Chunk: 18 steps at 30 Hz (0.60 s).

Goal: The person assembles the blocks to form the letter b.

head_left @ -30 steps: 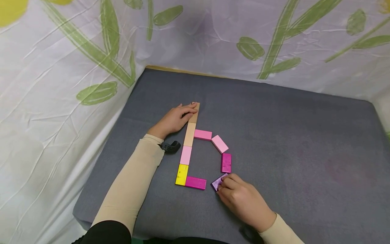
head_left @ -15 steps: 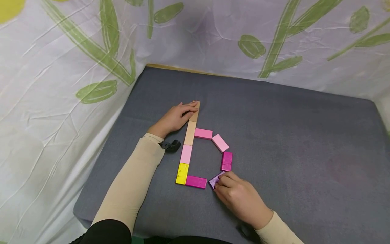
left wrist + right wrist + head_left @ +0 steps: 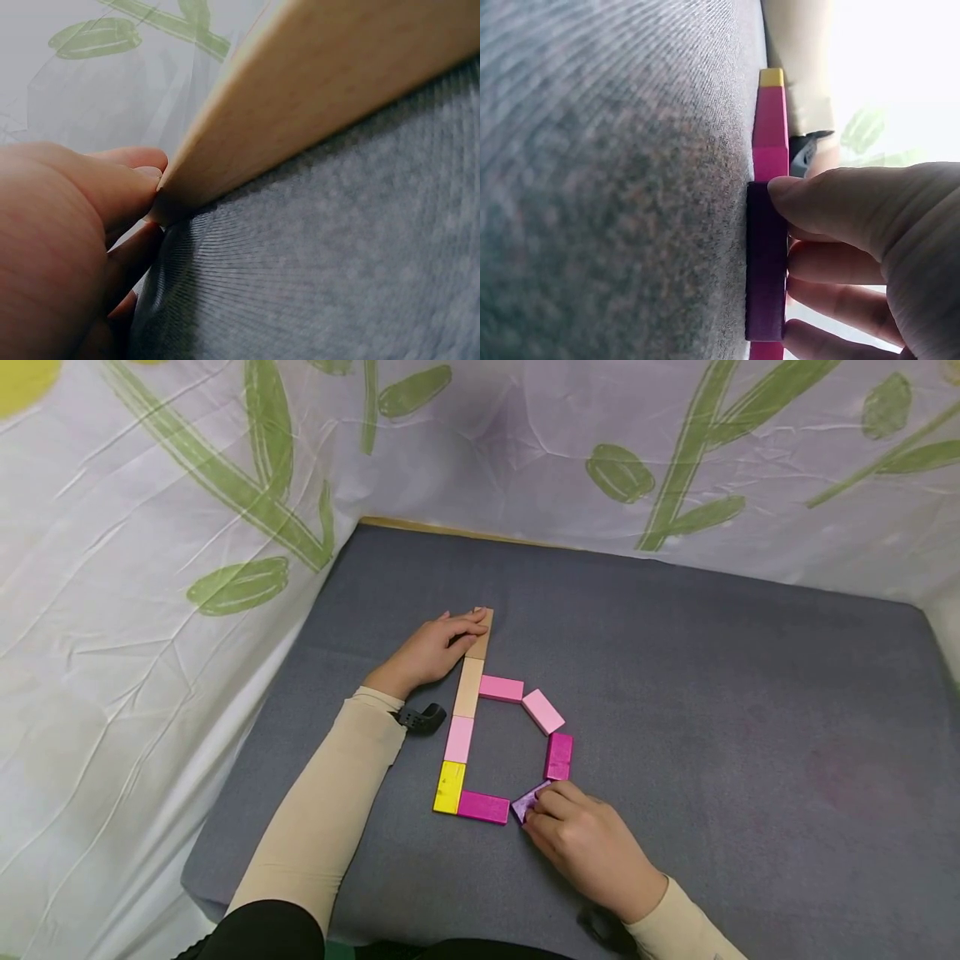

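My right hand (image 3: 596, 852) pinches a purple block (image 3: 527, 800) lying on the cloth, thumb at its near side. One corner is at or almost at the end of a magenta block (image 3: 483, 807); another magenta block (image 3: 558, 756) stands just above. My left hand (image 3: 431, 652) rests with fairly straight fingers on the far tan block (image 3: 480, 646); its thumb touches that block's edge in the left wrist view. A second tan block (image 3: 468, 687), a pale pink block (image 3: 459, 739) and a yellow block (image 3: 449, 787) continue the straight row.
A pink block (image 3: 502, 688) juts right from the row, followed by a slanted light pink block (image 3: 543, 712). Grey cloth (image 3: 720, 710) covers the table. White sheeting (image 3: 135, 677) with green leaf drawings hangs at the left and back.
The right hand has slid the purple block a little to the left, narrowing the gap to the lower magenta block. The left hand has stayed on the tan block.
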Each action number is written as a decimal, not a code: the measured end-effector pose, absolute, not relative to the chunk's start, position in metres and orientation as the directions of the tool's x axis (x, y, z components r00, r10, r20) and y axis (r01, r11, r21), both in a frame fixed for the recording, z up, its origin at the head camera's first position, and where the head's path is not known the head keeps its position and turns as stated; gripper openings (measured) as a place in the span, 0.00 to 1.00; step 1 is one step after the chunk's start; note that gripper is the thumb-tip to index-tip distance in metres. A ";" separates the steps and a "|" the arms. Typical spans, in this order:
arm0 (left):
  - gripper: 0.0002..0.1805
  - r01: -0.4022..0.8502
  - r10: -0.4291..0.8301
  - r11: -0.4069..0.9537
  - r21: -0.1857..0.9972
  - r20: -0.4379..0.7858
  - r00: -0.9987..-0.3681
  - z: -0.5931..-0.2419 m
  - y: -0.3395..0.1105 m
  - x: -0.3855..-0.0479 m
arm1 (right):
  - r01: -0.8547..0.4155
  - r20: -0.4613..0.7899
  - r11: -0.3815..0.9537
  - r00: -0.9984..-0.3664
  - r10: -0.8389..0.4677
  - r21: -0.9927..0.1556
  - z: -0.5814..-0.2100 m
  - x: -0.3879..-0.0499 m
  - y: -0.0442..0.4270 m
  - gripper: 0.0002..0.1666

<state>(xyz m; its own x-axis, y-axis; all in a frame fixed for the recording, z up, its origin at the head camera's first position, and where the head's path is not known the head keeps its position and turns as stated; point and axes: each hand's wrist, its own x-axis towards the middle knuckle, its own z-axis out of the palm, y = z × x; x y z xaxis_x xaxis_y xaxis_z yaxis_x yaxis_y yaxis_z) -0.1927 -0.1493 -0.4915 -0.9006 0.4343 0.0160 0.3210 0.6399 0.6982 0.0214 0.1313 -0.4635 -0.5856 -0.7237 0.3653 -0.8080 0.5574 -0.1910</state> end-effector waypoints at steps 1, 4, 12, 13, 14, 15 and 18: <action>0.21 0.321 0.434 0.639 0.699 0.017 -0.901 -0.492 -0.149 -0.193 | -0.807 0.365 0.559 -0.586 -0.723 -0.191 -0.464 0.021 0.131 0.10; 0.21 0.320 0.433 0.639 0.700 0.017 -0.901 -0.493 -0.150 -0.193 | -0.803 0.363 0.562 -0.592 -0.719 -0.197 -0.464 0.022 0.131 0.11; 0.21 0.323 0.435 0.644 0.694 0.016 -0.900 -0.492 -0.149 -0.194 | -0.785 0.401 0.576 -0.615 -0.679 -0.230 -0.457 0.016 0.136 0.11; 0.21 0.323 0.434 0.644 0.693 0.016 -0.901 -0.492 -0.149 -0.194 | -0.778 0.421 0.584 -0.622 -0.660 -0.232 -0.456 0.014 0.137 0.11; 0.21 0.322 0.434 0.645 0.693 0.015 -0.901 -0.492 -0.149 -0.194 | -0.767 0.441 0.597 -0.631 -0.638 -0.234 -0.455 0.011 0.139 0.10; 0.21 0.321 0.433 0.646 0.693 0.013 -0.901 -0.492 -0.149 -0.194 | -0.752 0.455 0.616 -0.645 -0.613 -0.236 -0.454 0.008 0.141 0.10; 0.21 0.310 0.427 0.647 0.697 0.005 -0.904 -0.491 -0.149 -0.193 | -0.682 0.453 0.687 -0.710 -0.539 -0.252 -0.452 -0.002 0.146 0.08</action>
